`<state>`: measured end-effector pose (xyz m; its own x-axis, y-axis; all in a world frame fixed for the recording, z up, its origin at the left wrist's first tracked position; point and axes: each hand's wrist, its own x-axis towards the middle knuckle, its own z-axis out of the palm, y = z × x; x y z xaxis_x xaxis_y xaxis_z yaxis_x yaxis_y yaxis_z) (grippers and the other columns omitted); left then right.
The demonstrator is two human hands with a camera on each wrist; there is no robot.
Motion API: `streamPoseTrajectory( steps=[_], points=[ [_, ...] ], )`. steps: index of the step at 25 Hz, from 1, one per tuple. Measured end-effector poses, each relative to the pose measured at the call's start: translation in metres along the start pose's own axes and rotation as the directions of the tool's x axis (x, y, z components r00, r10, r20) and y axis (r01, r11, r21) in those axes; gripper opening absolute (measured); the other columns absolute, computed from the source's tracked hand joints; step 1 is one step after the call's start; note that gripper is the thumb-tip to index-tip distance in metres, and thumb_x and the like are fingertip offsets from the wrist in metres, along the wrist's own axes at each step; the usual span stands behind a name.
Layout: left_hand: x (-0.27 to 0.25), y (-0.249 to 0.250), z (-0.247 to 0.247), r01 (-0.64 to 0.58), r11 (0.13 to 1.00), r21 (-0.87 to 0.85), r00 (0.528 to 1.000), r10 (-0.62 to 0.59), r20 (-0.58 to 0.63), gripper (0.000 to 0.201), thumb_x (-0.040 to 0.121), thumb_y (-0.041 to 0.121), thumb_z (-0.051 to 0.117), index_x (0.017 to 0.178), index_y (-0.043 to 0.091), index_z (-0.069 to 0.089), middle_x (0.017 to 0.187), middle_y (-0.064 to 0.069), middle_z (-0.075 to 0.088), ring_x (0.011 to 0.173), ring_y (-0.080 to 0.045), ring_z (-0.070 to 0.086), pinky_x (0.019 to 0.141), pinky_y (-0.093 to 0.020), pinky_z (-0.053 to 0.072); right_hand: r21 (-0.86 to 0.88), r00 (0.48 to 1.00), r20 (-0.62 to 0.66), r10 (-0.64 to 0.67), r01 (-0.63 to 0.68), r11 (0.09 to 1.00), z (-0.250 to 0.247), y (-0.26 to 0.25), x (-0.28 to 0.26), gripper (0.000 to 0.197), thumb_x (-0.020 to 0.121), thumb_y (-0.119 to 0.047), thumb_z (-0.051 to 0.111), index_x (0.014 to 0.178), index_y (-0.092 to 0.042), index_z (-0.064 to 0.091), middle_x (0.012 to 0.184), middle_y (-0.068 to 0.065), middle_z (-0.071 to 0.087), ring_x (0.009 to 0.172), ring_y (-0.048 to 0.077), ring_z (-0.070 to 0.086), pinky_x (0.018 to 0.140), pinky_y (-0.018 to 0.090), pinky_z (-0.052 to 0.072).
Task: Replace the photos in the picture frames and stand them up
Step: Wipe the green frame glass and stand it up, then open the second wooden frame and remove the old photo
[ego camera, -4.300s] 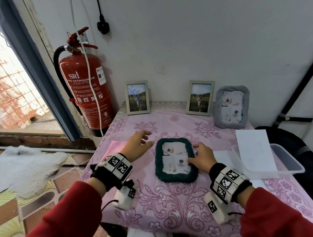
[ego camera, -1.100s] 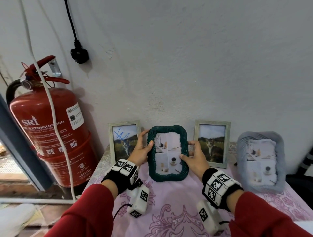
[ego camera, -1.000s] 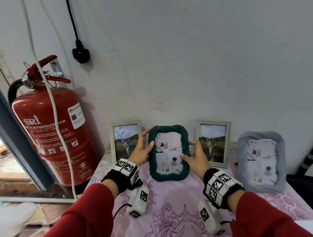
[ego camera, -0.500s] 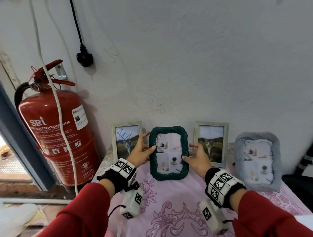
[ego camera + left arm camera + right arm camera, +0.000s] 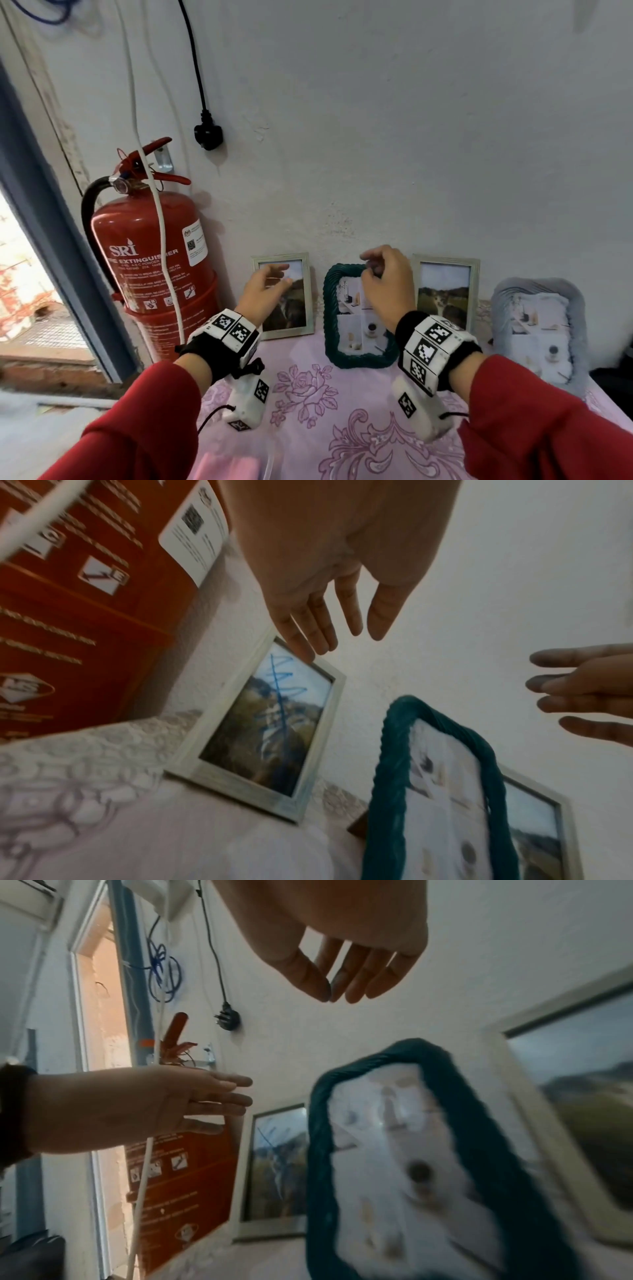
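Note:
The green woven frame stands upright at the back of the table, between two grey wooden frames, and neither hand touches it. My left hand hovers with straight fingers in front of the left wooden frame, whose photo bears a blue scribble. My right hand floats above the green frame's top edge, fingers relaxed and empty. In the left wrist view the left hand is spread above the scribbled frame. In the right wrist view the right hand hangs over the green frame.
A second wooden frame and a grey fabric frame stand to the right along the wall. A red fire extinguisher with a white cable stands left of the table. The pink floral tablecloth lies in front of the frames.
The green frame went from lying flat to standing by the wall. Both hands, which held its sides half a second ago, have let go and lifted away.

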<state>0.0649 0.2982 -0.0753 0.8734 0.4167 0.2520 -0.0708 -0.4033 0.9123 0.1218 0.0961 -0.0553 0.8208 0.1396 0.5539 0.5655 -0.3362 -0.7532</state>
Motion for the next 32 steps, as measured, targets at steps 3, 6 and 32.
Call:
streamPoseTrajectory(
  steps=[3,6,32],
  points=[
    [0.008,0.001,-0.032,-0.030,0.998,0.049,0.998,0.032,-0.047,0.029,0.088,0.004,0.058,0.117,0.008,0.058,0.113,-0.013,0.059,0.103,-0.021,0.055,0.087,-0.031,0.044,0.023,0.994,0.097,-0.040,0.038,0.999,0.025,-0.021,0.021,0.019,0.082,0.001,0.056,0.087,-0.014,0.066,0.093,0.007,0.066,0.074,0.015,0.054,0.079,0.038,0.053],
    [0.023,-0.004,-0.058,-0.045,0.996,0.080,0.993,0.054,-0.109,0.030,0.086,0.000,0.060,0.115,0.005,0.059,0.109,-0.014,0.060,0.099,-0.020,0.055,0.092,-0.033,0.044,-0.030,0.971,0.234,-0.046,0.054,0.998,0.054,-0.033,0.046,0.018,0.083,-0.003,0.057,0.093,-0.012,0.069,0.096,0.005,0.069,0.079,0.014,0.055,0.086,0.036,0.051],
    [0.039,-0.042,-0.061,0.068,0.991,-0.117,0.997,-0.064,0.035,0.019,0.091,0.002,0.053,0.104,0.012,0.043,0.080,-0.008,0.047,0.068,-0.019,0.052,0.057,-0.032,0.049,-0.463,0.811,0.583,0.045,0.287,0.838,0.097,-0.042,0.094,0.031,0.088,-0.014,0.062,0.117,-0.006,0.057,0.126,0.018,0.045,0.119,0.033,0.041,0.097,0.034,0.036]
  ],
)
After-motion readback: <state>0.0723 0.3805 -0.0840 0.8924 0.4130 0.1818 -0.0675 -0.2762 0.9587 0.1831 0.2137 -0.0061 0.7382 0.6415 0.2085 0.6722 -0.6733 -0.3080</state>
